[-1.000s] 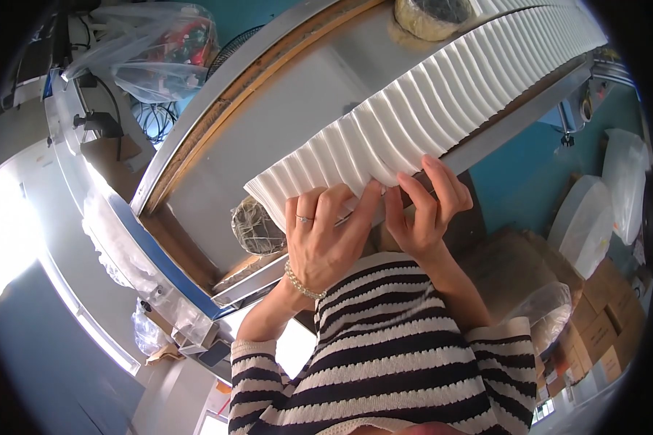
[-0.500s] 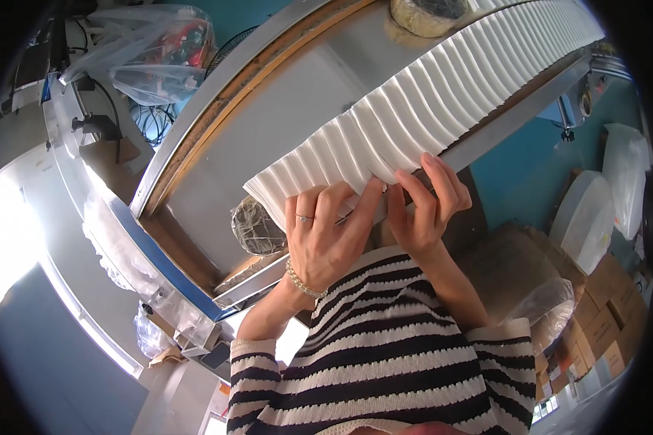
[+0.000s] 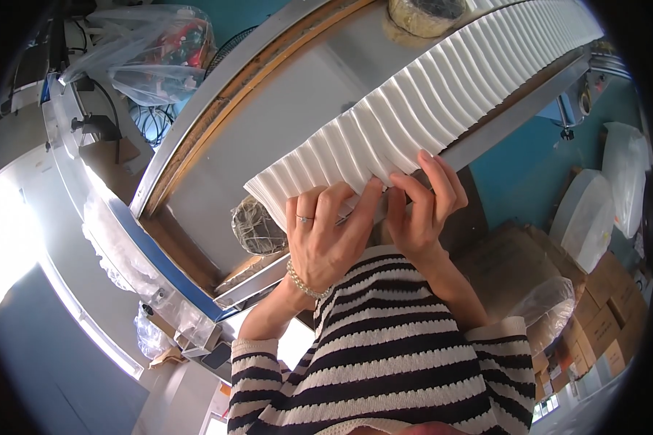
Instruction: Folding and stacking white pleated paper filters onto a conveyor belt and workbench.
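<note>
Pieces in a long row (image 3: pixel 413 112) of thin, white, folded, soft-looking sheets stand packed side by side along the near edge of a grey-topped table (image 3: pixel 261 138) with a worn wooden border. The row begins under the person's left hand (image 3: pixel 326 239) and runs past the right hand (image 3: pixel 424 217), up and away to the far right. The left hand is bent over the row's near end, palm down, its fingers against the lower edge; the right hand is half curled close beside it, fingertips at the same edge. Whether either one pinches a single sheet cannot be told, since the contact is small and partly covered. Judged by how things lie, the handling is under way at this near part: the folds there look closer and less even, while those beyond the right hand lie in wider, regular waves with no hand on them. No sheet is seen lifted clear, and how many have been dealt with or are left cannot be told. A dark round block (image 3: pixel 257 228) wrapped in clear, stringy film sits just left of the left hand.
</note>
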The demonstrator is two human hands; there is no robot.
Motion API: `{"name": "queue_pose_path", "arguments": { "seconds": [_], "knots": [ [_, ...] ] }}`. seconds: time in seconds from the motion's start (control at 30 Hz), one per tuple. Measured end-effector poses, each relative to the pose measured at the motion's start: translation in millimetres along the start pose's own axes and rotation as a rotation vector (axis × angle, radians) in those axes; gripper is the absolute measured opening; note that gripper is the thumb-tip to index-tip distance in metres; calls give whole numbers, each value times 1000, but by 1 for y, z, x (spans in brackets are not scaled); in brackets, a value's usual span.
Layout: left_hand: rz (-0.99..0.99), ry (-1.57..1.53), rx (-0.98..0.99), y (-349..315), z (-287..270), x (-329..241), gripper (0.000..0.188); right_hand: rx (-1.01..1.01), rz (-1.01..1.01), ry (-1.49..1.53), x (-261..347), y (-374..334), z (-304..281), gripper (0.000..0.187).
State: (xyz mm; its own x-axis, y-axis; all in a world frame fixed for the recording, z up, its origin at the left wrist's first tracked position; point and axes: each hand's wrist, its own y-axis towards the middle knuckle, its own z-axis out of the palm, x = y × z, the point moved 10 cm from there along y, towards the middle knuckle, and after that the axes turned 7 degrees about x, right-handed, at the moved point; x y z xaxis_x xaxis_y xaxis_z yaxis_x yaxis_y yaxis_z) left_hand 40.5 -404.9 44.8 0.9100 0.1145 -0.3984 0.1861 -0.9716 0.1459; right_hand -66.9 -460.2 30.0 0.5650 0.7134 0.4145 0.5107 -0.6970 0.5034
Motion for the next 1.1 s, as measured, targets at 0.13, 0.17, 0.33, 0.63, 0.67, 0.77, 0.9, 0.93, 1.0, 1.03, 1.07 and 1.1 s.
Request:
{"name": "queue_pose_path", "arguments": {
  "seconds": [0.13,0.17,0.33,0.63,0.67,0.77,0.9,0.93,1.0,1.03,1.07,1.1],
  "knots": [
    [-1,9,-6,-3,-4,-1,48,150,36,93,0,7,3,20],
    [0,10,-15,-3,-5,-1,48,198,90,168,-4,10,5,20],
    [33,40,21,-2,-4,-1,48,207,44,309,4,28,-17,21],
    [-286,-1807,-240,-27,-13,27,85,416,421,1804,13,68,-26,25],
    [-250,-1778,-279,-29,-24,18,100,531,501,1883,21,69,-14,27],
    [-303,-1346,-348,-41,-72,3,69,797,531,1981,39,57,31,35],
    [-490,-619,-717,-79,-110,9,50,815,234,1381,79,57,54,44],
    [-522,-598,-741,-91,-107,12,58,692,-44,1164,91,61,46,42],
    [-614,-320,-824,-122,-121,12,53,757,-186,1171,129,66,40,36],
    [-640,-236,-851,-135,-123,8,56,797,-294,1136,148,68,32,34],
    [-706,-196,-874,-151,-123,7,59,746,-507,1026,176,69,19,28],
    [-755,-172,-895,-166,-120,4,59,788,-534,1052,187,60,23,28]
  ]
}}
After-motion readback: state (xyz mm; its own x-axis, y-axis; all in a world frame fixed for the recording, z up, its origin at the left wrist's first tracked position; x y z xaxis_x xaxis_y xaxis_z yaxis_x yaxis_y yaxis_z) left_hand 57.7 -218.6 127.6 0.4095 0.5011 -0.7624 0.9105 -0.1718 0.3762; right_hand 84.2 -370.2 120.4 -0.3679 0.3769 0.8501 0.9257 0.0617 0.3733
